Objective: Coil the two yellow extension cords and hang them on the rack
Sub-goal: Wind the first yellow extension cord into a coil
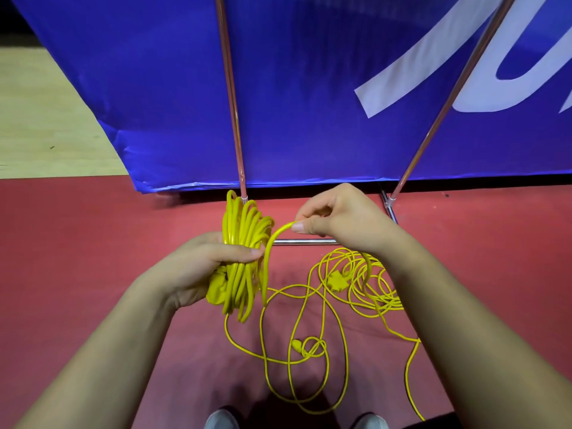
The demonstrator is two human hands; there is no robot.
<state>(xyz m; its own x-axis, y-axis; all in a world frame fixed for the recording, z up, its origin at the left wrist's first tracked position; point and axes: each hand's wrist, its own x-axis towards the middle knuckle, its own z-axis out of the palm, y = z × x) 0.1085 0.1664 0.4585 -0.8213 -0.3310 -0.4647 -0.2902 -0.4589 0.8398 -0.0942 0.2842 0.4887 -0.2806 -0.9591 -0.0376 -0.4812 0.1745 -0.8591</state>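
a blue banner fills the upper frame, behind the two slanted metal poles of the rack. red floor covers the lower half, with pale wood floor at upper left. loose yellow cord sprawls at lower centre. a second tangled heap at right centre is partly hidden by the right forearm. the left hand, fingers wrapped, grips a coiled bundle at centre. the right hand pinches a raised loop just beside it. shoe tips show at the bottom edge.

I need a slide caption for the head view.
Left hand grips the yellow coil; right hand pinches the next loop above loose cord.
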